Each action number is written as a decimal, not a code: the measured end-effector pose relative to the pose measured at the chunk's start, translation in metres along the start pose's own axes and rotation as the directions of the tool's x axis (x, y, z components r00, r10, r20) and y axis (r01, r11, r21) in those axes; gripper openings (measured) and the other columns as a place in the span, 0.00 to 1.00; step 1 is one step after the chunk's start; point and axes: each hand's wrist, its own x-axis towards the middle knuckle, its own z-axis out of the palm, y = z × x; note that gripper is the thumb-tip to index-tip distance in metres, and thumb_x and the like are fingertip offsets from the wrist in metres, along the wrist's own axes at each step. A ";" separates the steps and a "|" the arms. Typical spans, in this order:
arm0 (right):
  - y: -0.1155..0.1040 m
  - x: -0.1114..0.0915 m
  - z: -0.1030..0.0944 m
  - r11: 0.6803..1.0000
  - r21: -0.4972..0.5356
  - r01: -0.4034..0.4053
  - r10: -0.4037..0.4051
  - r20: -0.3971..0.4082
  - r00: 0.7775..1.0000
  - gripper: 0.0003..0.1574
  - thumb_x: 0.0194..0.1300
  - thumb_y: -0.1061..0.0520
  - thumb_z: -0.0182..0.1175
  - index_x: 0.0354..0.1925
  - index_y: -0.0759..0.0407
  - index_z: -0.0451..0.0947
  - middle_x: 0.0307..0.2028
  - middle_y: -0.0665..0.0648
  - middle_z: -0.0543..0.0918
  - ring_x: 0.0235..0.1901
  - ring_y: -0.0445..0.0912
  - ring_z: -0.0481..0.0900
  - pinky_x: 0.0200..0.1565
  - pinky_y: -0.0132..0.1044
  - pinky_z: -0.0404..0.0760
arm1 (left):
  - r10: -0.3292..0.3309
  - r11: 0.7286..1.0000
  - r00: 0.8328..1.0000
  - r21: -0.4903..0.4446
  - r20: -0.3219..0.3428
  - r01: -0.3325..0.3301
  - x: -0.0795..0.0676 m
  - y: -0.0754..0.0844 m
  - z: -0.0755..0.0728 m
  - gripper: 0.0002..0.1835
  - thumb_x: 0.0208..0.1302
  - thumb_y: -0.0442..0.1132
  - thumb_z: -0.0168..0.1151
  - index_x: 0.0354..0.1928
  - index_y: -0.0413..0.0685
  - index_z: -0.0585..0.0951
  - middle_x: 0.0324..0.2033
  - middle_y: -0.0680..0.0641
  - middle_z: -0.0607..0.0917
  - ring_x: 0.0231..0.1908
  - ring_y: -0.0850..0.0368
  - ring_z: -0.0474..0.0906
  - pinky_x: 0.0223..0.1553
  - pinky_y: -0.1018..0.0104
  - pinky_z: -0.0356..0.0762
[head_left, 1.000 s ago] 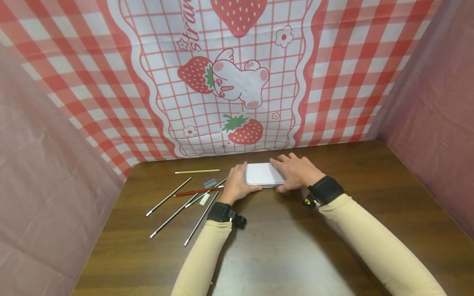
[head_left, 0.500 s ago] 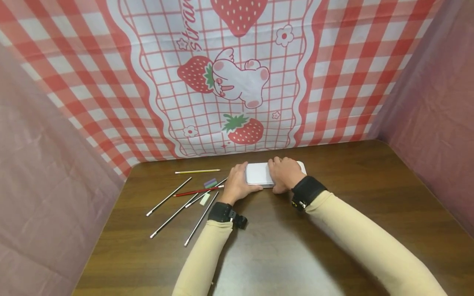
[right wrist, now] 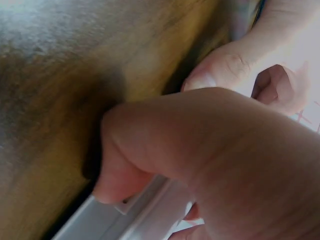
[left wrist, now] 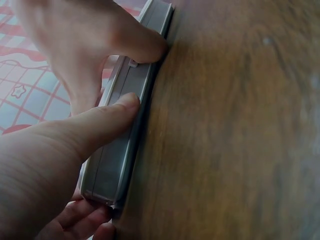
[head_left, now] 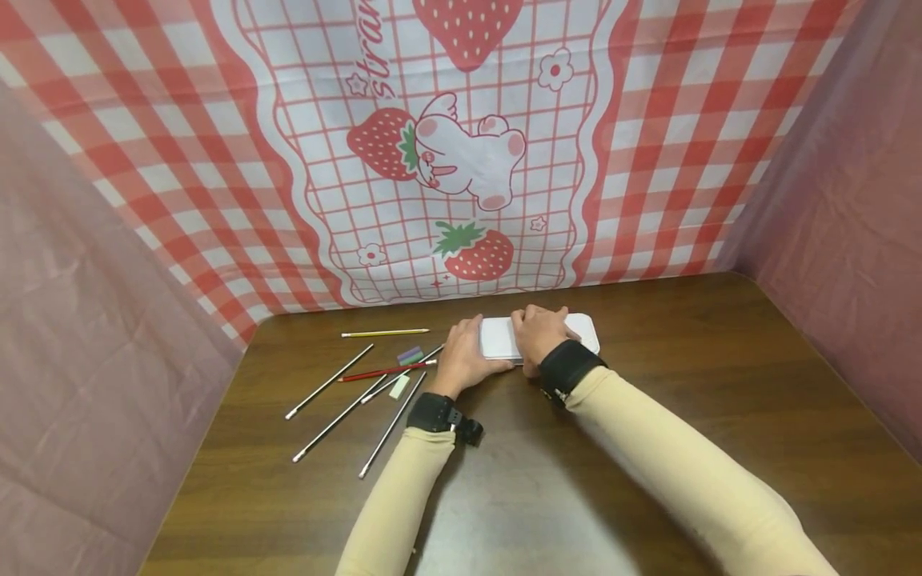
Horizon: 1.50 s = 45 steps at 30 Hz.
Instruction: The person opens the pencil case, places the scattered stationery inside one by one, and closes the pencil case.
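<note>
A flat white pencil case (head_left: 499, 339) lies near the back middle of the table, with a small latch on its front side. Around its left end my left hand (head_left: 461, 356) grips it, the thumb (left wrist: 117, 112) pressed along the greyish front wall. My right hand (head_left: 540, 334) reaches across the middle of the lid, its thumb (right wrist: 122, 172) on the front wall beside the latch and its fingers over the far side. The lid looks closed; part of it is hidden under the right hand.
Left of the case lie several striped or silvery pencils (head_left: 330, 381), a red pencil (head_left: 374, 374) and a yellow pencil (head_left: 385, 333). Among them are a purple and green eraser pair (head_left: 410, 356) and a pale eraser (head_left: 399, 387). A checked strawberry cloth (head_left: 648, 160) hangs behind the table.
My right hand has slid left from the case's right end to its middle, uncovering the right end. The left hand keeps its hold, and the pencils have not moved.
</note>
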 end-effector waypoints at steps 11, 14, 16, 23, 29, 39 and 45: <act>0.003 -0.002 -0.003 0.997 0.078 -0.017 0.012 0.064 0.998 0.55 0.52 0.55 0.82 0.71 0.76 0.70 0.61 0.78 0.82 0.64 0.72 0.84 0.68 0.81 0.79 | -0.020 0.999 0.999 0.028 0.040 0.019 0.001 0.010 0.001 0.61 0.57 0.56 0.88 0.86 0.39 0.66 0.78 0.36 0.78 0.77 0.39 0.75 0.75 0.45 0.80; 0.002 -0.004 0.000 0.998 0.056 -0.016 0.013 0.047 0.999 0.54 0.53 0.56 0.80 0.70 0.79 0.69 0.58 0.80 0.82 0.61 0.73 0.84 0.65 0.81 0.81 | -0.025 0.999 0.998 0.031 0.049 0.023 0.002 0.011 0.002 0.60 0.58 0.56 0.87 0.86 0.40 0.66 0.79 0.36 0.77 0.77 0.39 0.74 0.76 0.45 0.80; 0.001 -0.004 0.001 0.999 0.037 -0.026 0.025 0.043 0.999 0.56 0.53 0.54 0.80 0.71 0.79 0.68 0.58 0.80 0.81 0.61 0.73 0.84 0.65 0.80 0.82 | -0.033 0.999 0.998 0.024 0.047 0.032 0.002 0.011 0.003 0.60 0.57 0.56 0.88 0.86 0.41 0.67 0.78 0.36 0.78 0.77 0.40 0.74 0.75 0.44 0.81; -0.003 -0.001 0.007 0.997 0.068 -0.036 0.034 0.030 0.999 0.57 0.52 0.56 0.82 0.71 0.81 0.67 0.60 0.81 0.80 0.66 0.73 0.82 0.66 0.82 0.79 | -0.045 0.997 0.998 0.058 0.031 0.044 0.002 0.014 0.000 0.59 0.56 0.56 0.89 0.84 0.41 0.68 0.75 0.37 0.80 0.75 0.40 0.76 0.73 0.45 0.82; -0.001 -0.001 0.011 0.995 0.089 -0.035 0.033 0.029 0.999 0.55 0.56 0.55 0.80 0.71 0.82 0.68 0.64 0.83 0.81 0.68 0.74 0.83 0.69 0.83 0.76 | -0.070 0.996 0.997 0.065 0.025 0.068 0.000 0.018 0.002 0.58 0.55 0.57 0.90 0.82 0.41 0.69 0.74 0.38 0.81 0.75 0.41 0.77 0.73 0.46 0.82; 0.002 0.002 0.011 1.000 0.029 -0.009 0.009 0.017 1.000 0.53 0.57 0.50 0.79 0.68 0.81 0.69 0.59 0.79 0.83 0.66 0.70 0.84 0.71 0.80 0.77 | -0.071 0.995 0.997 0.071 0.006 0.071 0.002 0.017 0.002 0.60 0.53 0.58 0.90 0.82 0.41 0.70 0.73 0.38 0.81 0.73 0.42 0.78 0.70 0.46 0.83; 0.013 0.005 0.004 0.997 0.061 0.054 -0.059 0.068 0.996 0.49 0.54 0.52 0.78 0.67 0.75 0.72 0.61 0.73 0.85 0.65 0.66 0.86 0.70 0.74 0.82 | -0.084 0.995 0.996 0.060 0.015 0.083 0.000 0.014 -0.001 0.60 0.51 0.57 0.92 0.82 0.41 0.70 0.72 0.37 0.80 0.70 0.41 0.76 0.68 0.47 0.84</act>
